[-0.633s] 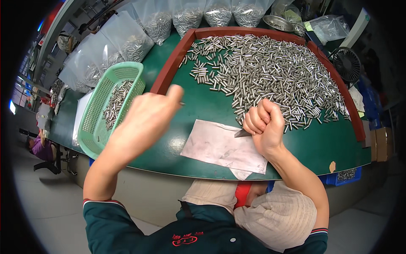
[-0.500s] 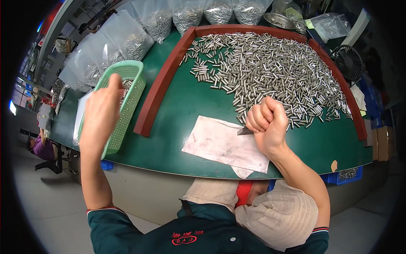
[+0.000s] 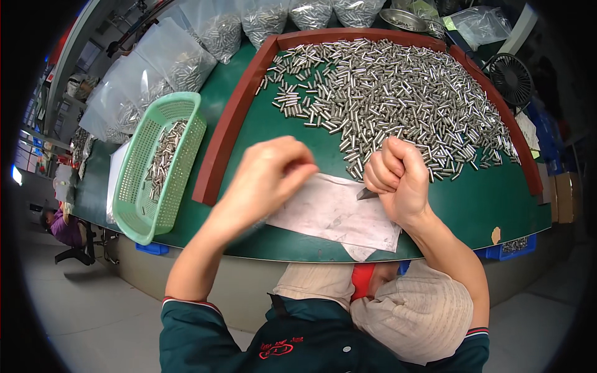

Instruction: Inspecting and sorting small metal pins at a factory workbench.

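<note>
My right hand is closed in a fist above the right part of a stained pale pink cloth. A dark, flat, pointed blade-like piece juts from the fist toward the cloth; the rest of it is hidden in the fingers. My left hand is over the cloth's left end, slightly blurred, its fingers loosely curved with a gap to the thumb and nothing visible between them. Beyond both hands a broad heap of short metal pins covers the green table. To the left, a green perforated basket holds more pins.
A dark red wooden frame borders the heap. Clear bags of pins line the table's left and back. A metal bowl and a black fan stand beyond the frame. Below the right edge is a blue bin.
My left hand has moved right, from over the green basket to the cloth, uncovering the pins in the basket. My right hand keeps its grip and has barely moved.
</note>
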Motion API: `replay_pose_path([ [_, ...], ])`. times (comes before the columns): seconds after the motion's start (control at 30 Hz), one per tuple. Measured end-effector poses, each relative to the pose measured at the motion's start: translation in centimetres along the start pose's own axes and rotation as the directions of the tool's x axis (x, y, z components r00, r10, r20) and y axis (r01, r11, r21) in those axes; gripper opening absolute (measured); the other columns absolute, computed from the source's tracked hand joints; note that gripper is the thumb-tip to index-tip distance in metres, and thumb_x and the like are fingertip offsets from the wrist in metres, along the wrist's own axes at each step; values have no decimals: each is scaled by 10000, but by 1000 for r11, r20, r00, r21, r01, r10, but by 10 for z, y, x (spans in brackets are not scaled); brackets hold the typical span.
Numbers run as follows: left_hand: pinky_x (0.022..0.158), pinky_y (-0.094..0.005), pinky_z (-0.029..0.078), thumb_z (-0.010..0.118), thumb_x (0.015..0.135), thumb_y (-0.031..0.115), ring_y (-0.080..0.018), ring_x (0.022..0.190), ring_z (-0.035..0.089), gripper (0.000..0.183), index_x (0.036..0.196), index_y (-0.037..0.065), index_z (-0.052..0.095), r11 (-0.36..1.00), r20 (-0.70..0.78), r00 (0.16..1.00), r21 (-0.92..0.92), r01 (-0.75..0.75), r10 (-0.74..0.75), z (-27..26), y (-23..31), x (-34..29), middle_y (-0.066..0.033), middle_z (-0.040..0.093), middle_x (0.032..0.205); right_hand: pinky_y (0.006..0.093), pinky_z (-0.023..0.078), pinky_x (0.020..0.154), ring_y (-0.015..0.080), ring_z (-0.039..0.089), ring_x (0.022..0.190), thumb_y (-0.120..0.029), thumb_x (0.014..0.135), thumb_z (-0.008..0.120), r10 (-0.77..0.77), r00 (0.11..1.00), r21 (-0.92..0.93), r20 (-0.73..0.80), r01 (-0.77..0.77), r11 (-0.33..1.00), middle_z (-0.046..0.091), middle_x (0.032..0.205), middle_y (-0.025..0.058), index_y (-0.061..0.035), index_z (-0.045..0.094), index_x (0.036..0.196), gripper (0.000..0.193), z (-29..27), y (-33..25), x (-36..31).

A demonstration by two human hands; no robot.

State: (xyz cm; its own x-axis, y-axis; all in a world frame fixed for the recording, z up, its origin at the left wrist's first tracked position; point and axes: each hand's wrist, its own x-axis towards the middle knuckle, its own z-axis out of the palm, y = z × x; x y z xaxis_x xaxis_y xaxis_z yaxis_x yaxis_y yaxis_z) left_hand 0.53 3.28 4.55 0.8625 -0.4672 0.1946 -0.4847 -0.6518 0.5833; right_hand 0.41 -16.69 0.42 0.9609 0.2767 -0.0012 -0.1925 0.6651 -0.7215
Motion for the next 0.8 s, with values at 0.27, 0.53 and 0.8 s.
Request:
replay_pose_path([
  [0.27, 507, -286, 401, 642, 680, 86, -183, 559, 490, 138, 740, -9, 562, 998, -31, 998, -31, -63, 62, 60, -12, 25, -77, 514, 652, 245, 147, 363, 79, 155, 358, -221, 865, 325, 77, 996, -51, 41, -74, 996, 229, 392, -26, -142, 238, 491, 392, -3, -2, 6],
  [0.53, 542, -239, 415, 588, 697, 3, -118, 598, 508, 53, 743, -6, 565, 921, -17, 997, -385, 62, -74, 56, -15, 21, -49, 553, 712, 228, 155, 356, 70, 153, 356, -203, 865, 318, 90, 996, 15, 8, -90, 996, 223, 397, -30, -141, 237, 501, 378, -5, -6, 8],
  [0.8, 644, -237, 466, 610, 698, -60, -131, 720, 568, 151, 790, 31, 532, 122, 354, 888, -907, 402, -295, 44, -29, 17, -77, 583, 777, 225, 168, 346, 58, 170, 339, -198, 859, 365, 104, 994, 88, -43, -100, 991, 244, 392, -34, -149, 246, 485, 395, -6, -6, 7],
])
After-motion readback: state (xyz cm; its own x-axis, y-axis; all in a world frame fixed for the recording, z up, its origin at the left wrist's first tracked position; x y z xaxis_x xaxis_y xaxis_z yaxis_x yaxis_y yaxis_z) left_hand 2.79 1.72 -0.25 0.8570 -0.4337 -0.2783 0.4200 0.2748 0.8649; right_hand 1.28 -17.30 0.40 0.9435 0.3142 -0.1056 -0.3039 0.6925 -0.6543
